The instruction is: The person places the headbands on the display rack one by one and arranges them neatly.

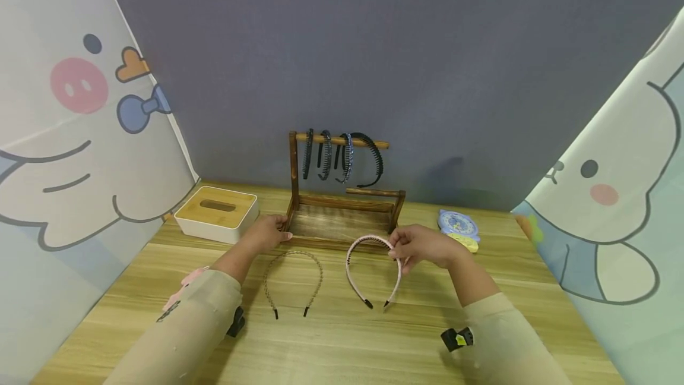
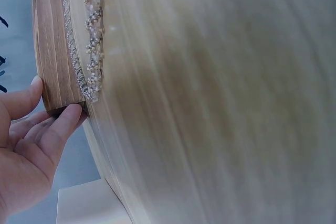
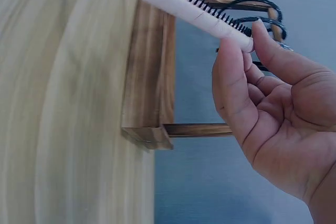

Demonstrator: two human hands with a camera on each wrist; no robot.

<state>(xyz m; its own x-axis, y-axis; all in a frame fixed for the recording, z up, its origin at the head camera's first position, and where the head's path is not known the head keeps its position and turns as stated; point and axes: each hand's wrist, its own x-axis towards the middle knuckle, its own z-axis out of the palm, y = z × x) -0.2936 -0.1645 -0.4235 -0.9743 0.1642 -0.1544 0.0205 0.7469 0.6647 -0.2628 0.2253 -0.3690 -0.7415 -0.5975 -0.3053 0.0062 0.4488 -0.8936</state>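
A wooden rack (image 1: 342, 223) stands at the back of the table, with several dark toothed headbands (image 1: 369, 142) hung on its upper bar. My left hand (image 1: 265, 233) holds the rack's front left corner, thumb on one side and fingers at the end. Between thumb and fingertips, my right hand (image 1: 427, 246) pinches a pale pink headband (image 1: 348, 263) by one side of its curve. The pink headband is held in front of the rack's right part, black tips downward. A beaded headband (image 2: 94, 40) lies on the table before the rack's left half.
A white tissue box (image 1: 208, 232) with a wooden lid stands left of the rack. To the right are a blue clock-like object (image 1: 458, 224) and a yellow piece (image 1: 464, 242). A pink object (image 1: 184, 287) is partly hidden by the left sleeve. A grey wall stands behind.
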